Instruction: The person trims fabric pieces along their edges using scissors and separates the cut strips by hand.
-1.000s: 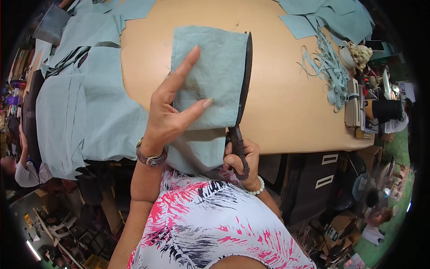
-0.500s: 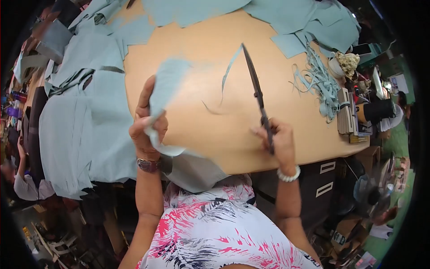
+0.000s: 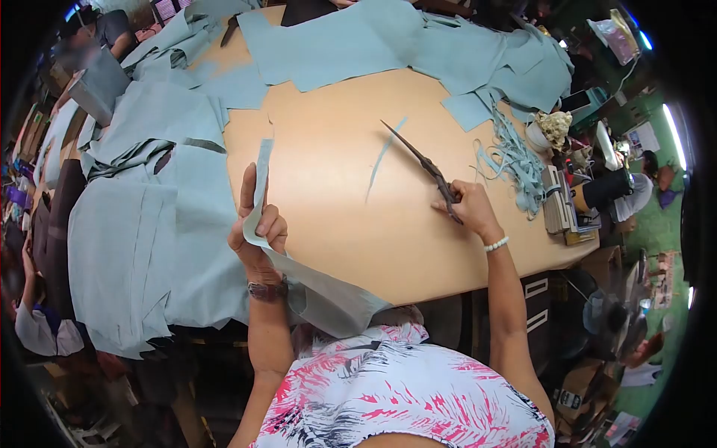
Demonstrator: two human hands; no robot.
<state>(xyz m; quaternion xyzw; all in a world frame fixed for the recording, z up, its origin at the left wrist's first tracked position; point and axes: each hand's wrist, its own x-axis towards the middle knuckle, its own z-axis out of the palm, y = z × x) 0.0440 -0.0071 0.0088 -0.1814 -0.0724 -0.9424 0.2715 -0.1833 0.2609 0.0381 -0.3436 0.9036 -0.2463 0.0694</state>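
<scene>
My left hand is closed on a piece of blue-green fabric. Its narrow upper end stands up along my raised fingers, while the wider part drapes over the table's front edge toward my lap. In my right hand is a pair of dark scissors, fingers wrapped round the handles, the blades together and pointing to the far left. A thin blue-green strip is by the blade tips; whether it touches them I cannot tell.
Stacked fabric panels cover the table's left side, and more cut pieces lie along the far edge. A heap of strips is at the right, beside a white pot and a box of papers. Another pair of scissors lies far left.
The scissors have swung so that their tips point further left. The fabric in my left hand has turned edge-on and stands narrower. The whole view has shifted, showing more of the far side.
</scene>
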